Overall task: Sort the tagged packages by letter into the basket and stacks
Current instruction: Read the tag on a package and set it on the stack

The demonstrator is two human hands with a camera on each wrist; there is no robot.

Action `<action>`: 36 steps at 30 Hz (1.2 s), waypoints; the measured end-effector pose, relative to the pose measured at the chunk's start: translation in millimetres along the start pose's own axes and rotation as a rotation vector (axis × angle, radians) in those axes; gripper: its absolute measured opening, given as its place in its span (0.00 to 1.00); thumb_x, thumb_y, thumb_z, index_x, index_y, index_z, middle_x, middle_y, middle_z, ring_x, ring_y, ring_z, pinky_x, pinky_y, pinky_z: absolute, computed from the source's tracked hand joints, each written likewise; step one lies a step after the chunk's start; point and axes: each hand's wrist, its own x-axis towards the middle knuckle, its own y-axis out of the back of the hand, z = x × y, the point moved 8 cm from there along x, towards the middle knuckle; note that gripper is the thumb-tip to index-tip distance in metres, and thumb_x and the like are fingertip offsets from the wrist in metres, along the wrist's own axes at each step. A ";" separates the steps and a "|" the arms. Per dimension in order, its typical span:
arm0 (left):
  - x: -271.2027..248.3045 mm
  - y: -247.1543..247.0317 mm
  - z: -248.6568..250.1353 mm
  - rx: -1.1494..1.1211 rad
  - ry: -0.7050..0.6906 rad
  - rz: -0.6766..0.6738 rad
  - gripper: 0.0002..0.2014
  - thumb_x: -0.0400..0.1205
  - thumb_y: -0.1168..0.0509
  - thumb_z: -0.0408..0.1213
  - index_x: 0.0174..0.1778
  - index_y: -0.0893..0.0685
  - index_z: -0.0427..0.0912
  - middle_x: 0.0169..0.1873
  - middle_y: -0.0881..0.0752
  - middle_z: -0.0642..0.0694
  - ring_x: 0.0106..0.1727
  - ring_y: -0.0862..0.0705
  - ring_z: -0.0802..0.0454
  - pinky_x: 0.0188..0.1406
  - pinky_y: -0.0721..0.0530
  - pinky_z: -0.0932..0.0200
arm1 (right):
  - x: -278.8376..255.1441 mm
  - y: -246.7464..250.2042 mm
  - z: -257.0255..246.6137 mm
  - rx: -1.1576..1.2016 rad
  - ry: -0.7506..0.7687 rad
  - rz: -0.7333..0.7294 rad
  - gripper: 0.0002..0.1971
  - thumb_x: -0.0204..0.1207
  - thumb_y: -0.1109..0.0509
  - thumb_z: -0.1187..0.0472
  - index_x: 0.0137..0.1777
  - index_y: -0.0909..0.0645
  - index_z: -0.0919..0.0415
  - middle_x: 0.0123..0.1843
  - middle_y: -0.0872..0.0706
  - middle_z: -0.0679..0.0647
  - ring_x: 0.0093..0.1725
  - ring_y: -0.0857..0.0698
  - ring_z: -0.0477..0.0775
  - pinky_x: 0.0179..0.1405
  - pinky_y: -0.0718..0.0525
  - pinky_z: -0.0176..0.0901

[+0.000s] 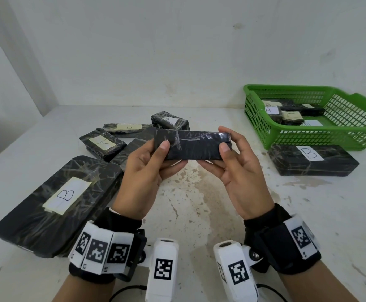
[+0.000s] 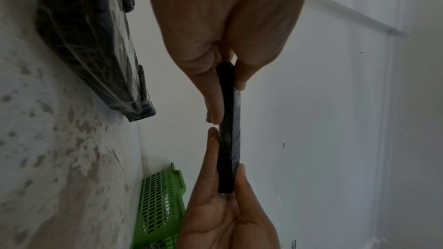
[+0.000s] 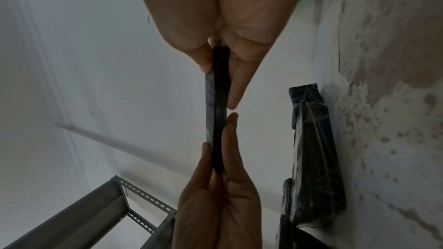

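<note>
Both the left hand (image 1: pixel 143 171) and the right hand (image 1: pixel 240 171) pinch a flat black film-wrapped package (image 1: pixel 191 146) by its ends, no tag showing. Right of them, the green plastic basket (image 1: pixel 321 138) holds several; left, five tagged packages (image 1: pixel 100 143) remain unsorted.

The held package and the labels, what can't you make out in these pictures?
- Held package: no letter tag shows in the head view; both wrist views see only its thin edge between left hand and right hand.
- Far flat package: tag letter too small to read.
- Green basket: lower packages' tags partly covered by upper ones.
</note>
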 end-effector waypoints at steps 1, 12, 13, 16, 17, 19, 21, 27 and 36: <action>0.4 0.9 0.0 0.009 -0.003 0.005 0.14 0.81 0.39 0.39 0.58 0.16 0.37 0.49 0.07 0.44 0.54 0.09 0.48 0.49 0.12 0.61 | 0.0 -1.3 0.1 0.014 -0.008 -0.007 0.18 0.80 0.38 0.61 0.70 0.26 0.58 0.56 0.11 0.53 0.58 0.10 0.57 0.55 0.11 0.47; -0.2 3.4 -1.6 0.065 0.004 0.032 0.12 0.86 0.42 0.37 0.56 0.15 0.36 0.47 0.06 0.44 0.51 0.08 0.48 0.46 0.10 0.60 | -2.7 0.4 1.8 -0.068 0.016 0.023 0.24 0.69 0.27 0.61 0.65 0.25 0.59 0.58 0.12 0.59 0.58 0.10 0.56 0.52 0.11 0.47; -0.6 2.6 -1.6 0.085 -0.004 0.029 0.12 0.85 0.42 0.37 0.56 0.15 0.37 0.47 0.06 0.44 0.51 0.08 0.48 0.46 0.10 0.60 | -2.5 0.1 2.1 -0.081 0.015 0.023 0.24 0.68 0.26 0.60 0.64 0.26 0.59 0.58 0.12 0.58 0.58 0.10 0.56 0.52 0.11 0.47; -2.5 -0.8 -3.3 0.105 0.002 0.008 0.15 0.80 0.39 0.40 0.56 0.14 0.36 0.49 0.07 0.41 0.53 0.08 0.45 0.49 0.10 0.58 | -3.1 1.3 4.1 -0.153 0.009 0.039 0.26 0.66 0.24 0.58 0.63 0.28 0.57 0.59 0.13 0.60 0.57 0.10 0.54 0.51 0.10 0.46; -2.9 -1.4 -3.8 0.094 0.017 0.001 0.16 0.80 0.38 0.41 0.57 0.14 0.35 0.50 0.07 0.39 0.54 0.08 0.44 0.50 0.10 0.57 | -3.0 2.2 4.5 -0.190 0.015 0.046 0.26 0.66 0.23 0.59 0.63 0.29 0.57 0.59 0.13 0.61 0.57 0.10 0.54 0.50 0.10 0.45; -3.5 -3.0 -4.6 0.080 0.046 -0.014 0.18 0.81 0.37 0.42 0.59 0.15 0.32 0.53 0.08 0.36 0.56 0.09 0.42 0.52 0.10 0.55 | -3.0 3.5 5.0 -0.239 0.029 0.053 0.24 0.69 0.23 0.64 0.61 0.30 0.55 0.58 0.13 0.63 0.54 0.10 0.52 0.47 0.11 0.43; -3.5 -2.9 -5.7 0.095 0.050 -0.022 0.19 0.83 0.36 0.41 0.62 0.16 0.30 0.54 0.09 0.36 0.58 0.10 0.41 0.52 0.10 0.55 | -2.7 4.5 5.5 -0.248 0.035 0.054 0.23 0.71 0.23 0.66 0.60 0.30 0.56 0.57 0.13 0.63 0.50 0.09 0.52 0.44 0.11 0.40; -3.9 -0.6 -7.6 0.153 0.014 -0.012 0.18 0.79 0.36 0.38 0.61 0.16 0.32 0.54 0.09 0.36 0.57 0.09 0.42 0.52 0.10 0.55 | -3.3 3.2 5.8 -0.272 0.017 0.034 0.32 0.62 0.19 0.55 0.62 0.32 0.55 0.54 0.11 0.56 0.46 0.09 0.54 0.46 0.13 0.41; -7.0 -12.9 -15.6 0.111 0.188 -0.132 0.16 0.77 0.36 0.45 0.60 0.18 0.46 0.60 0.10 0.41 0.57 0.09 0.39 0.55 0.10 0.53 | -3.9 13.0 -1.8 -0.438 0.141 0.104 0.32 0.63 0.16 0.58 0.61 0.33 0.51 0.57 0.16 0.56 0.57 0.13 0.52 0.56 0.15 0.42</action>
